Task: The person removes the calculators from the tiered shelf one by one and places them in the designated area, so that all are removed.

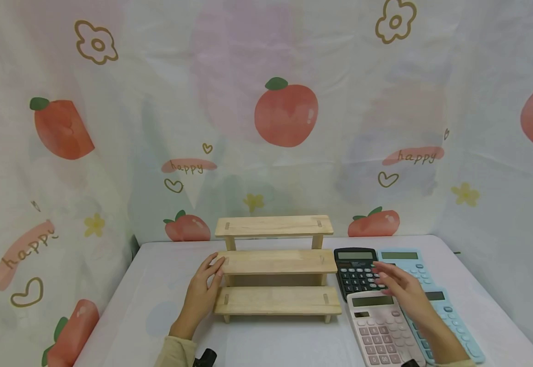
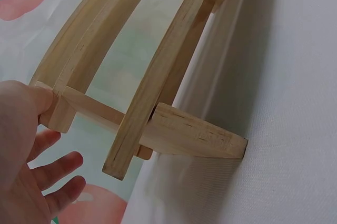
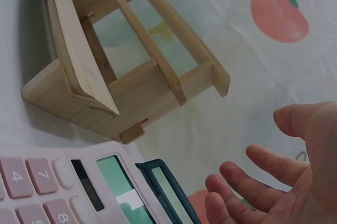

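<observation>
A wooden three-tier stand (image 1: 275, 261) stands upright on the white table. My left hand (image 1: 204, 285) rests against the left end of its middle shelf. In the left wrist view the thumb lies along a shelf end (image 2: 58, 111), and the loose fingers (image 2: 60, 169) spread beside it. To the right of the stand, my right hand (image 1: 404, 290) holds nothing over several calculators, its fingers (image 3: 268, 163) relaxed and apart. Below it lie a pink calculator (image 1: 376, 331), a black calculator (image 1: 353, 278) and light blue calculators (image 1: 461, 331), partly covered by the hand and forearm.
The white tabletop (image 1: 266, 346) reaches the hanging cloth backdrop (image 1: 294, 183), printed with fruit and flowers. The black calculator sits close beside the stand's right side. Cloth walls also rise at left and right.
</observation>
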### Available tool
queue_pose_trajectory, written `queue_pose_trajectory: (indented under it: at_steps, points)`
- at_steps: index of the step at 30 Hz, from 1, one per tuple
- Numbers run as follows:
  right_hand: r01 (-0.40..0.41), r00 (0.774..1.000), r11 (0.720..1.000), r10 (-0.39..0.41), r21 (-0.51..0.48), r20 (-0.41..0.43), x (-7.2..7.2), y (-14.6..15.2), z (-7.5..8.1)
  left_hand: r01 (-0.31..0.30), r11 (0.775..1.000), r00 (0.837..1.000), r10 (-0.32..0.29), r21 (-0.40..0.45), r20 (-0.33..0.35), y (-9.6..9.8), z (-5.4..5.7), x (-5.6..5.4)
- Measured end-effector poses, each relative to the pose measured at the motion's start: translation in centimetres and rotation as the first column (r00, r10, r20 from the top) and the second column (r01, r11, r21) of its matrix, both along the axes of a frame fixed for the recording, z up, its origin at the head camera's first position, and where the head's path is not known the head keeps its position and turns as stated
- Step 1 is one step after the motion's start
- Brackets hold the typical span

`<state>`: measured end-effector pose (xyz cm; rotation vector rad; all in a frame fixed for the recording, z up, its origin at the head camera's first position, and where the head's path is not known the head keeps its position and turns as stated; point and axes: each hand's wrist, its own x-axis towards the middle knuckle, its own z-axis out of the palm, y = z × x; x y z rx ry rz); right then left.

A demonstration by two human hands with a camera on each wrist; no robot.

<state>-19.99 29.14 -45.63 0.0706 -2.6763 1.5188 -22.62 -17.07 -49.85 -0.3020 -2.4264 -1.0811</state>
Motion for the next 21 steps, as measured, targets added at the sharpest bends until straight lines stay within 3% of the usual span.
queue_pose_trajectory:
  at_steps: [7, 12, 21]
  points:
    - [-0.026, 0.998, 0.999, 0.024, -0.028, -0.062, -0.3, -1.4, 0.5, -0.002, 1.000, 1.000, 0.002, 0.009, 0.017, -0.2, 0.1, 0.0]
    - [-0.047, 0.997, 0.998, 0.045, -0.047, -0.057, -0.7, -2.1, 0.8, -0.007, 1.000, 1.000, 0.007, 0.003, 0.027, -0.4, 0.1, 0.0]
    - [-0.072, 0.994, 0.996, 0.068, -0.049, -0.090, -1.3, -3.0, 1.2, -0.032, 0.999, 0.999, 0.032, 0.017, -0.009, -1.0, 0.6, 0.1]
